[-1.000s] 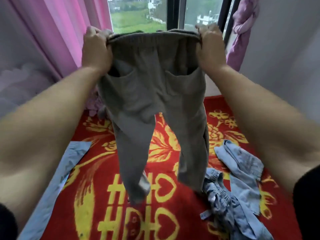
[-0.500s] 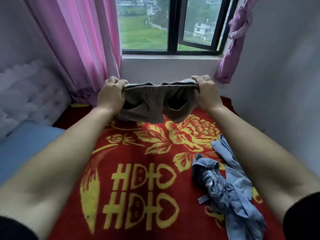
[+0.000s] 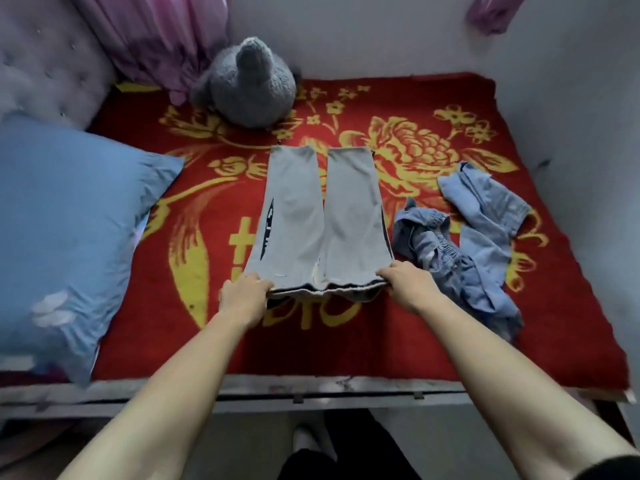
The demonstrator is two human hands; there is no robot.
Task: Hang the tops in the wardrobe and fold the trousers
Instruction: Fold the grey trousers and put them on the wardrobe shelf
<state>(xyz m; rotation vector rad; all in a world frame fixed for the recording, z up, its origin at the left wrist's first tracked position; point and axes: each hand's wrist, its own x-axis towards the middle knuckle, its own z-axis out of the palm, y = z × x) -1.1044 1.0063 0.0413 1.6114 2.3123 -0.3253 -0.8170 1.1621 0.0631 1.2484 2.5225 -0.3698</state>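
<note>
- Trousers (image 3: pixel 318 216), grey, lie flat on the red blanket (image 3: pixel 450 327) in the middle of the bed, legs pointing away from me and waistband nearest me.
- The two legs lie side by side, meeting near the crotch and parting a little toward the hems. A dark stripe runs down each outer seam, and the left one has white marks I cannot read.
- My left hand (image 3: pixel 244 294) grips the waistband's left corner, fingers curled round the edge.
- My right hand (image 3: pixel 403 284) grips the right corner, fingers closed on the cloth.
- Between my hands the waistband is pulled straight and sits slightly raised off the blanket, its dark inside showing.
- A grey plush toy (image 3: pixel 251 84) sits beyond the hems, near them but apart, against the far wall and beside the pink curtain (image 3: pixel 162 36).
- Crumpled jeans (image 3: pixel 446 251) lie just right of the trousers, close to my right hand. A paler blue garment (image 3: pixel 485 209) lies touching their far side.
- A blue pillow (image 3: pixel 65 220) rests at the left of the bed, apart from the trousers, in front of the tufted headboard (image 3: pixel 45 64).
- The bed frame (image 3: pixel 346 389) runs across under my forearms.
</note>
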